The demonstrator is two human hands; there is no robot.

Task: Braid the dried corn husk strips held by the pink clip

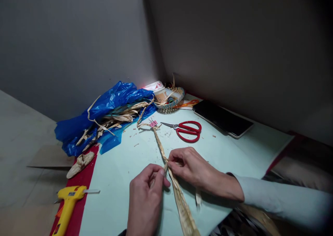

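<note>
Straw braid: slants from centre to bottom
Left hand: pinching strand, braid's left
Right hand: pinching braid's right edge, nearer

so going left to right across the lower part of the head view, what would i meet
Yellow glue gun → left hand → straw-coloured strip → right hand → pale sleeve.

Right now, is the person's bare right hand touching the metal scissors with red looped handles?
Apart. The head view shows a narrow strip of pale green tabletop between the right hand and the scissors.
</note>
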